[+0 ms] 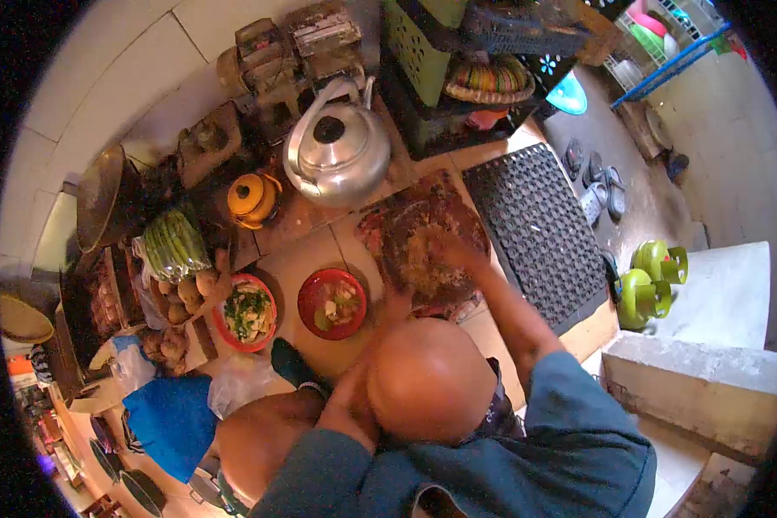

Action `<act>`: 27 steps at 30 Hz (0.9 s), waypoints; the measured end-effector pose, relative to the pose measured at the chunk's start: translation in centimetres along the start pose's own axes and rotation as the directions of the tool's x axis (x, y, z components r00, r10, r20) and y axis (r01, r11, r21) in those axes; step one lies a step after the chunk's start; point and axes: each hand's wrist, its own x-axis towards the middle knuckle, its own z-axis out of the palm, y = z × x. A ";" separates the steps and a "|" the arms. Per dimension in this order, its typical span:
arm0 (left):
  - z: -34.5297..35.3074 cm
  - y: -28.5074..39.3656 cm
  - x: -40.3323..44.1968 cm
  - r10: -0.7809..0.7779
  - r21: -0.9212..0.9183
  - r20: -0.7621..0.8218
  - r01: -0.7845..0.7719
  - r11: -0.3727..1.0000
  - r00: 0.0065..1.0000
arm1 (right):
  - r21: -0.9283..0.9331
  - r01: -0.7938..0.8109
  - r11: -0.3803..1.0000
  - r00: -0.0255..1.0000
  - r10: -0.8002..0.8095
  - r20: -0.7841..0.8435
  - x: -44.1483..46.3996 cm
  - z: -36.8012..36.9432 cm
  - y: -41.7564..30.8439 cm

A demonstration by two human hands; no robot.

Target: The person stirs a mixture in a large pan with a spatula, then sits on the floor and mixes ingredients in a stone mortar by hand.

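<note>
While bent over the dark slab (416, 217) mid-frame, has right hand (454, 251) above, left hand (394, 307) near; cannot tell either's opening or hold.

No readable text, label, brand, number or sign anywhere in head camera's view.

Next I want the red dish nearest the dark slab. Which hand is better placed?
Left, likely: the left hand is by the edge of the dark slab, nearer the red dish; the right hand is farther, over the slab.
</note>
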 end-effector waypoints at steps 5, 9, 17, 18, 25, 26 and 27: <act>0.5 0.5 1.7 0.009 -0.007 -0.006 -0.009 1.000 1.000 | 0.343 -0.292 0.893 0.929 0.350 -0.121 -4.3 0.5 -7.3; 0.4 1.2 2.3 0.030 -0.007 -0.006 -0.030 1.000 1.000 | 0.414 -0.054 0.908 0.923 -0.113 0.368 2.3 -1.2 5.6; 0.2 2.2 2.6 0.034 -0.016 -0.016 -0.035 0.999 0.999 | -0.373 -0.269 0.888 0.948 0.313 0.062 -6.2 0.3 -5.7; 0.1 2.3 2.6 0.042 -0.013 -0.015 -0.042 0.999 0.999 | -0.228 -0.327 0.917 0.920 0.364 0.145 -3.4 -0.6 -4.6; -0.8 0.3 1.3 0.025 -0.019 -0.011 -0.026 0.999 1.000 | -0.265 0.010 0.964 0.987 0.034 0.160 -9.0 -2.9 -6.1; -0.8 0.1 1.0 0.019 -0.019 -0.010 -0.019 1.000 1.000 | -0.328 -0.052 0.943 0.994 0.080 0.073 -9.9 -2.0 -8.0; -0.7 0.0 0.7 0.017 -0.020 -0.008 -0.017 1.000 1.000 | -0.330 -0.102 0.938 0.992 0.120 0.034 -9.4 -1.8 -8.8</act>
